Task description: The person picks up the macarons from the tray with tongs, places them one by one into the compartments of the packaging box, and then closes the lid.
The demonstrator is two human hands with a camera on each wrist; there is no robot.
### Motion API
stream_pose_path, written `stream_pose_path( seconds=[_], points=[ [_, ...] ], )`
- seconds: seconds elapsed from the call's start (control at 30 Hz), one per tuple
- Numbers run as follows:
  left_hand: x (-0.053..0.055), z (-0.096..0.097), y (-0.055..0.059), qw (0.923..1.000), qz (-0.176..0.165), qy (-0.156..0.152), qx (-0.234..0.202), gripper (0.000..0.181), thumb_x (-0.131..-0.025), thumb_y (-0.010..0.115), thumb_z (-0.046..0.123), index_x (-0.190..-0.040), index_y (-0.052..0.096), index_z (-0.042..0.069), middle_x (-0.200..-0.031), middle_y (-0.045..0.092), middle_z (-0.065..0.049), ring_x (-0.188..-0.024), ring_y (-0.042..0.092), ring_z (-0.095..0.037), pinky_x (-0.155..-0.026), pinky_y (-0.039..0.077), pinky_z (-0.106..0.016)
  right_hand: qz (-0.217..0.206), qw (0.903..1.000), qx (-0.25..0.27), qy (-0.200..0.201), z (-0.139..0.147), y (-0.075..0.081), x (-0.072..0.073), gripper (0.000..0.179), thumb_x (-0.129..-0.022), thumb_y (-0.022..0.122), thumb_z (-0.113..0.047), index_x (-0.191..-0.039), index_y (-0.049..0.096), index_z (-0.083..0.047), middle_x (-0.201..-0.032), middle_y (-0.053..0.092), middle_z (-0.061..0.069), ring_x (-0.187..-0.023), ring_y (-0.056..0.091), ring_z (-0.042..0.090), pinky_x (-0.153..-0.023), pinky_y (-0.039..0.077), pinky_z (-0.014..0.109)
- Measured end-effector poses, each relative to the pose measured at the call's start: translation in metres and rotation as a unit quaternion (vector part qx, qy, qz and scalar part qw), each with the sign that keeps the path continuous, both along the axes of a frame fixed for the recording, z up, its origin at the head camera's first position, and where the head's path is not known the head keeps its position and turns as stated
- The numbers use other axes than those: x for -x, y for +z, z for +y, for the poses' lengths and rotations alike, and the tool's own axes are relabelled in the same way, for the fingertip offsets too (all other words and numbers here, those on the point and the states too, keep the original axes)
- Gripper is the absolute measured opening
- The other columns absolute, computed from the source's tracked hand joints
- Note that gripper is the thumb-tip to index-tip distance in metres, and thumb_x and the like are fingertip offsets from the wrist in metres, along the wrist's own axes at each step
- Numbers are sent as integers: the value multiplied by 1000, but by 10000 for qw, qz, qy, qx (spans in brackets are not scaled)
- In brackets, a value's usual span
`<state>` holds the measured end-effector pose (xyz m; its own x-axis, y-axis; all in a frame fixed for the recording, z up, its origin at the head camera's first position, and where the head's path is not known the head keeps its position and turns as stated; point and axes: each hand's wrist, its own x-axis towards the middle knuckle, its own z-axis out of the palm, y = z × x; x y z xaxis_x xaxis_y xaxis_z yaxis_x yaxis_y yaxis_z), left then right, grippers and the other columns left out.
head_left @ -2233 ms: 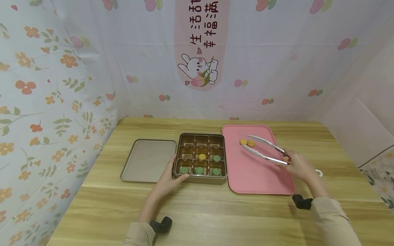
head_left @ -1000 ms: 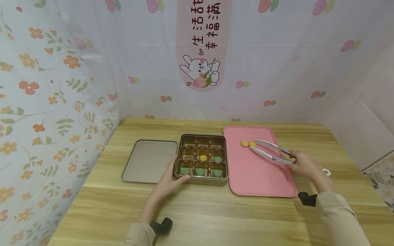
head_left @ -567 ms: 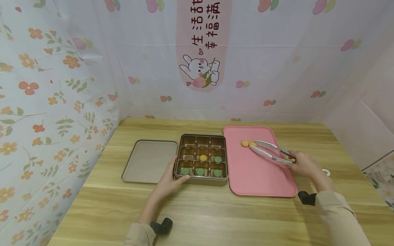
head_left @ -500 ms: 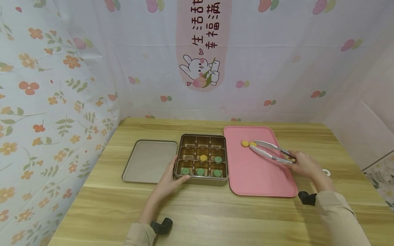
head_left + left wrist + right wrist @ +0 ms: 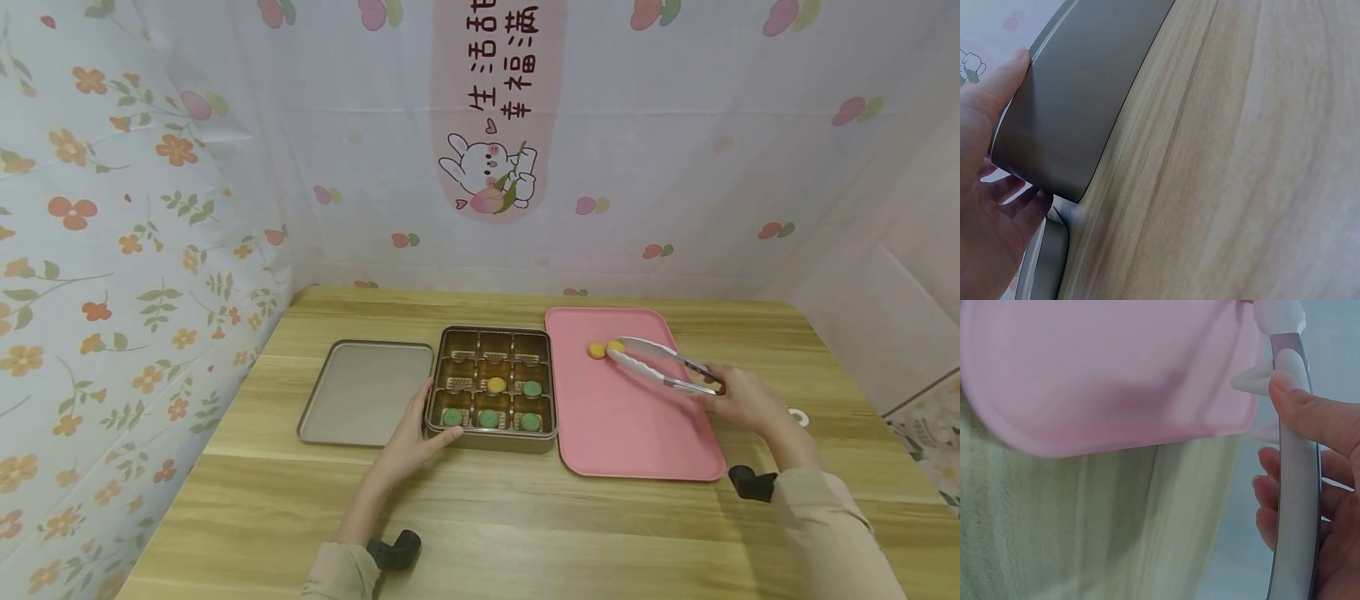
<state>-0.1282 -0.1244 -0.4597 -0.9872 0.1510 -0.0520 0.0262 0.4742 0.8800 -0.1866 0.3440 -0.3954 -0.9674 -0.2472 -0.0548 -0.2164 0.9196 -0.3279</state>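
Observation:
My left hand (image 5: 405, 446) grips the near-left corner of a metal box (image 5: 495, 442), thumb on the front rim and fingers on the left side. A divided insert in it has several green macarons (image 5: 488, 419) and one yellow macaron (image 5: 496, 385); the far row shows none. My right hand (image 5: 742, 404) holds metal food tongs (image 5: 648, 372) over the pink tray (image 5: 630, 433), thumb on one arm in the right wrist view. The tong tips stand around a yellow macaron (image 5: 616, 346); whether they touch it is unclear. A second yellow macaron (image 5: 597, 351) lies just left.
Left of the box lies a flat metal lid (image 5: 366, 392). The tray is close against the box's right side on the wooden table (image 5: 480, 517). A white ring (image 5: 799, 417) shows behind my right wrist. Printed cloth (image 5: 637, 183) hangs at the back and sides.
The tong tips have narrowed and shifted right from their wider spread at 2.2 s ago, and now stand around the right-hand yellow macaron. My left hand stays on the box.

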Motion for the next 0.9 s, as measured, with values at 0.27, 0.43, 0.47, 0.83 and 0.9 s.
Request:
stream_pose_path(
  seconds=[0.27,0.43,0.47,0.83,0.9],
  points=[
    [-1,0,0,10000,49,-22,-60,97,-79,67,43,-148,4,16,-154,9,-15,-140,11,-37,-110,16,-59,105,9999,9,15,-3,5,-3,34,-83,65,-26,-101,56,1,-67,48,3,-56,39,14,-46,28,25],
    [-1,0,1,10000,61,-12,-15,97,-79,68,42,-148,5,15,-153,10,-16,-140,12,-38,-110,17,-59,177,9998,-43,51,-5,7,-4,36,-84,65,-28,-102,56,2,-67,47,3,-56,39,14,-47,28,25],
    [0,0,1,10000,82,-10,-4,97,-79,68,42,-148,5,14,-153,10,-17,-139,13,-38,-110,17,-59,173,9998,-49,55,-5,7,-4,36,-84,64,-28,-103,56,2,-67,47,3,-56,39,14,-47,28,25],
    [0,1,1,10000,53,-32,13,97,-79,68,42,-148,5,14,-153,10,-15,-140,12,-37,-111,16,-57,321,9994,-106,122,-20,12,-7,30,-83,66,-30,-97,56,-5,-65,46,1,-57,38,14,-47,26,25],
    [0,0,1,10000,62,-36,11,97,-79,68,42,-148,5,14,-153,9,-16,-140,12,-37,-111,16,-57,372,9992,-75,157,-24,15,-8,29,-83,66,-29,-95,56,-5,-65,47,1,-57,38,14,-48,26,25]
  ],
)
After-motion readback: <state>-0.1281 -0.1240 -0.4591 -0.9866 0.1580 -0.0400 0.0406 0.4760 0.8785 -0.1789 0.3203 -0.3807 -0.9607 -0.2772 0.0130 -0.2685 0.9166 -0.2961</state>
